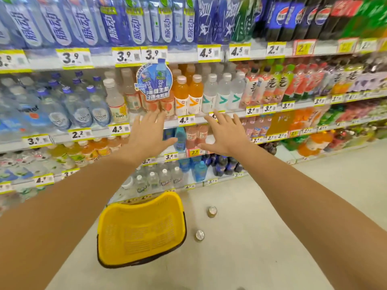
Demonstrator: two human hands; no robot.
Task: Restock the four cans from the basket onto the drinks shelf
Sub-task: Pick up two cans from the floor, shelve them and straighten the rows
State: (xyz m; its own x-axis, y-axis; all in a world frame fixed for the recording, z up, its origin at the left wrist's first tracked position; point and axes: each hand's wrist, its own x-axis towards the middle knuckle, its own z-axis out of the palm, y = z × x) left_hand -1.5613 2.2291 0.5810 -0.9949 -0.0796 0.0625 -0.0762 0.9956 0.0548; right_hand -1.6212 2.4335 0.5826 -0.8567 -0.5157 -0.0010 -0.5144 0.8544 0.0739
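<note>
Two cans are all that show, both upright on the floor [272, 206] beside the yellow basket [142, 231], which looks empty. Largest first: the drinks shelf [188, 122] is packed with bottles. Both hands, left hand [149, 132] and right hand [225, 132], hover before it, fingers [215, 116] spread wide, holding nothing. Best to find a free gap first, then stoop for the nearer can [199, 235], then the farther can [212, 211].

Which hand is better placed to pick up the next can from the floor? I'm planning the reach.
Probably the right hand. Both hands are open and empty at the shelf, but the two small silver-topped cans stand on the floor right of the empty yellow plastic basket, on its side; the left hand would cross over.
</note>
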